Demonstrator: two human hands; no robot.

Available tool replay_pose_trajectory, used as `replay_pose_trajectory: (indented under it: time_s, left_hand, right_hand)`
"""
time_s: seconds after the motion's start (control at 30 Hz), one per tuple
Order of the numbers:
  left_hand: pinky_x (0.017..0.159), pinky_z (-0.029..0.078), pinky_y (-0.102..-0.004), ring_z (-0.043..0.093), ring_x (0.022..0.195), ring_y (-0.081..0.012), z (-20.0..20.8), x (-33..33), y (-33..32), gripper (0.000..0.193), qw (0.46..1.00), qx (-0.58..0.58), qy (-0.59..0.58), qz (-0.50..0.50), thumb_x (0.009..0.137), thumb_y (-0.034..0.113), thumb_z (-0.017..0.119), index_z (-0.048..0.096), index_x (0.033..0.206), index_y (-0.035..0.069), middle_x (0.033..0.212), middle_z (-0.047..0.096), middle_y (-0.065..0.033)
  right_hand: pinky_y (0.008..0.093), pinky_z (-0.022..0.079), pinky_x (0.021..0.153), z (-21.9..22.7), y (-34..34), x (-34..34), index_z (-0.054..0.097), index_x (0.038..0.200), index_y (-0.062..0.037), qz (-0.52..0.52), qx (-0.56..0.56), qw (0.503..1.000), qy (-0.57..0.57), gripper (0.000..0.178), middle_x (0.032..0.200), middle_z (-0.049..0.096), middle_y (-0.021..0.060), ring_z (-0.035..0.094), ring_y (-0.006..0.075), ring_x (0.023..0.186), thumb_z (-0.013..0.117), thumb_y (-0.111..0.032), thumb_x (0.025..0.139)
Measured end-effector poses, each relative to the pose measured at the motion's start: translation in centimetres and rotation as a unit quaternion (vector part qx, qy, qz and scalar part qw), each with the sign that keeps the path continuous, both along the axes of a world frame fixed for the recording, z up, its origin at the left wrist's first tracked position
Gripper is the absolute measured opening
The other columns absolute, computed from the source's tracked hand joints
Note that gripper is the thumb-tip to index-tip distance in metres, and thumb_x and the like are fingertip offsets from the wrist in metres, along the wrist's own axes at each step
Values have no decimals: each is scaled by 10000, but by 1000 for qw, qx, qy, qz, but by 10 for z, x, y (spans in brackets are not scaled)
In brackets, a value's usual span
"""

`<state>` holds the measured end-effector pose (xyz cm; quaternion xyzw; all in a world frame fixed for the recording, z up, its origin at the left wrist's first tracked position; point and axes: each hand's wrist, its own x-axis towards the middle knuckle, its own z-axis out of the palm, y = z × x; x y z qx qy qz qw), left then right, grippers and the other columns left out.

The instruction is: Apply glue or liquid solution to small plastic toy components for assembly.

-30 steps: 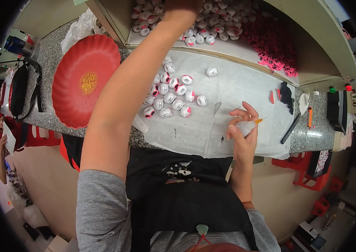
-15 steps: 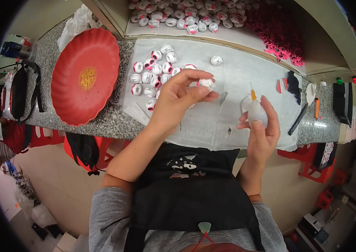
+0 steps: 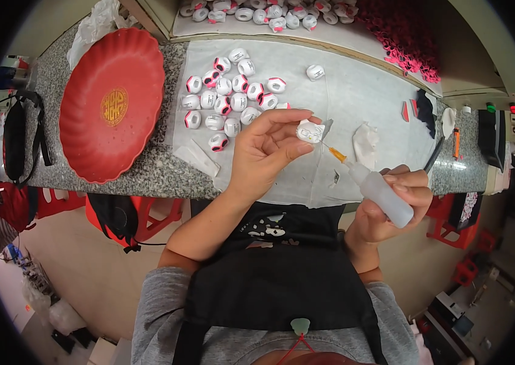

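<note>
Between the thumb and fingers of my left hand [image 3: 263, 149] is a small rounded white piece [image 3: 310, 131], its hollow or detailed side showing. My right hand [image 3: 372, 220] grips a translucent squeeze bottle [image 3: 386, 196]. The bottle slants up and leftward, and its amber needle tip [image 3: 338, 154] points at the white piece, very close to it; whether they touch I cannot tell. To the left of my left hand lie several small white, pink and black rounded pieces [image 3: 223, 86]. One white piece [image 3: 314, 72] sits apart, farther back.
White paper [image 3: 269, 176] covers the granite counter [image 3: 142, 173]. A large red scalloped tray [image 3: 142, 103] stands at left. Crumpled white material [image 3: 366, 145] lies beyond the bottle. A shelf behind holds heaped white pieces [image 3: 257, 13] and pink-black parts [image 3: 394, 39]. At right is an orange tool [image 3: 456, 143].
My right hand has tipped the bottle from upright to slanting, bringing its needle tip to the white piece. My left hand keeps hold of that piece. The whole view has shifted slightly.
</note>
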<state>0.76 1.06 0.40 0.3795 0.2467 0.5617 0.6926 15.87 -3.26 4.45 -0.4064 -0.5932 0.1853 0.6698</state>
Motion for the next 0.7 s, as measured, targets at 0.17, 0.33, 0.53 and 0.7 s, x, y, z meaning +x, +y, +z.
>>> replay_pose_trajectory:
  time_s: [0.17,0.33,0.53,0.7]
  left_hand:
    - [800,417,-299,509,923,-190,-1,-1,0,354,1000,7,-10,-4,698,-36,559,436,1030,-30,984,516,-155]
    - [767,422,-239,511,890,-141,0,0,0,325,1000,15,-24,-7,709,-66,540,446,1017,-26,990,512,-131]
    - [767,421,-239,508,897,-142,-1,0,0,321,1000,16,-18,-17,708,-67,541,448,1012,-27,991,511,-133]
    - [762,424,-236,508,900,-147,-1,0,0,326,999,6,-28,-14,706,-71,539,447,1016,-27,991,509,-138]
  right_hand:
    - [213,389,484,-2,-2,-5,419,779,-62,-25,5,999,-41,438,741,437,54,429,113,546,735,-278,567]
    - [211,398,495,0,-2,-4,431,787,-62,-6,0,998,-58,427,743,449,50,435,109,547,743,-245,560]
    - [207,397,495,0,-2,-4,442,797,-58,2,6,998,-57,427,739,456,49,434,105,541,752,-214,548]
    - [200,387,478,-1,-3,-2,442,795,-55,10,8,998,-59,421,734,453,49,425,103,533,750,-202,549]
